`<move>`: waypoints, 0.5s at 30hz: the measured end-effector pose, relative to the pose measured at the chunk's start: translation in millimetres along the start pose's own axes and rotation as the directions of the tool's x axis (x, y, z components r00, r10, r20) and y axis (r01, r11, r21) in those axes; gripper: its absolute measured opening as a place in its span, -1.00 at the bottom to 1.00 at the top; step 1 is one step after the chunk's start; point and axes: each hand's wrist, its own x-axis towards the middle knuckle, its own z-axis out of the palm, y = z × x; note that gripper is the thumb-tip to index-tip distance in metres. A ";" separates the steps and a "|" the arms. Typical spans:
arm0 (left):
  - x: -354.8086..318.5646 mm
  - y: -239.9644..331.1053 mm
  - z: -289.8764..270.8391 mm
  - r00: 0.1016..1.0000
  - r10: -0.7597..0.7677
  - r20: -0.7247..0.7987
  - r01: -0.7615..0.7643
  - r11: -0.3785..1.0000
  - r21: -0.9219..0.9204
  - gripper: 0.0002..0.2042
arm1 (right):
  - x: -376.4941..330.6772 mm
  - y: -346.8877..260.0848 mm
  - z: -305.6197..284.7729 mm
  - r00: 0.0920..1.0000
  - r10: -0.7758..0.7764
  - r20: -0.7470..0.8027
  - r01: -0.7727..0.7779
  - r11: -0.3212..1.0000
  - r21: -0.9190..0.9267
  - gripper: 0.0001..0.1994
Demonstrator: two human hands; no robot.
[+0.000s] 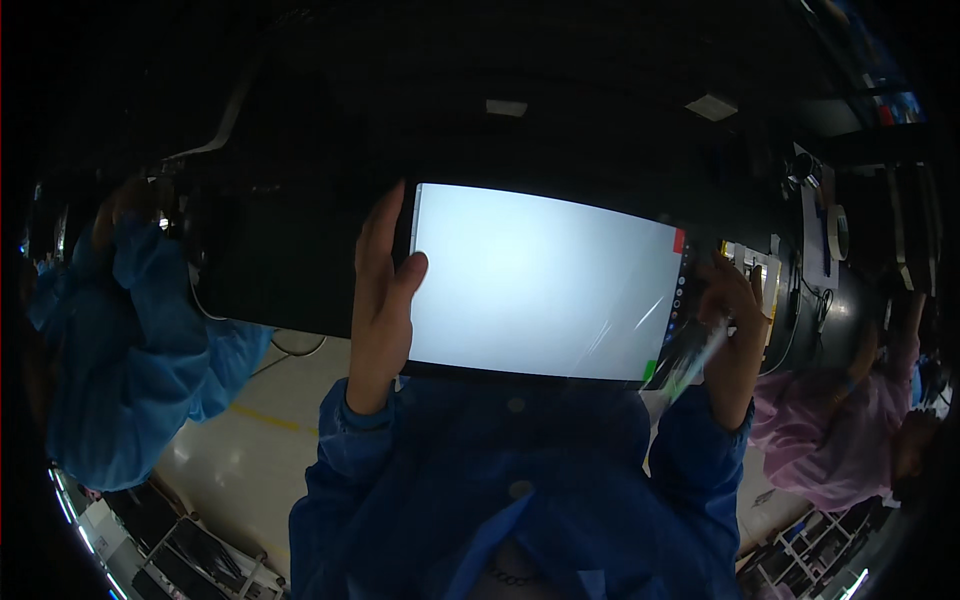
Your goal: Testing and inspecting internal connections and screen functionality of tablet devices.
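A tablet (540, 285) with a lit, nearly white screen is held up in front of my chest, its long side running left to right. Small red and green blocks sit at the screen's right corners, beside a column of tiny icons. My left hand (382, 310) grips the left edge, thumb over the front and fingers along the side. At the right edge, my right hand (735, 315) has bent fingers closed on a clear plastic film (695, 358), which stretches over the tablet's lower right corner. Whether that hand also touches the tablet is hidden.
A dark workbench (270, 260) stretches behind the tablet. To the right lie a yellow-edged item (765, 275), a roll of tape (838, 232) and cables. A person in a light blue smock (150, 350) stands left; another in pink (830, 430) is at right.
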 end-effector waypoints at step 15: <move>-11.8 6.5 -11.8 0.950 0.300 -0.084 -0.311 0.925 -0.219 -0.25 | -12.1 -12.1 -9.3 0.980 0.124 -0.153 -0.099 0.982 0.159 -0.75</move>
